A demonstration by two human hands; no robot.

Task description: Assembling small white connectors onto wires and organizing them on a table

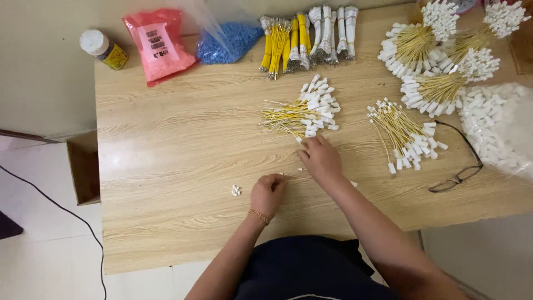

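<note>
My left hand [267, 193] rests on the wooden table [166, 155] with its fingers curled around the end of a thin yellow wire [297, 178]. My right hand [320, 158] lies just right of it, fingertips touching the near edge of a loose pile of yellow wires with white connectors [302, 114]. A second such pile [408, 136] lies further right. A few small white connectors [236, 190] sit left of my left hand.
Tied bundles of yellow and white wires [305, 39] line the far edge, beside a blue bag [227, 41], a pink bag [158, 44] and a small bottle [104, 49]. Bundled wires [438, 55], a bag of white connectors [499, 128] and black glasses [463, 166] lie right.
</note>
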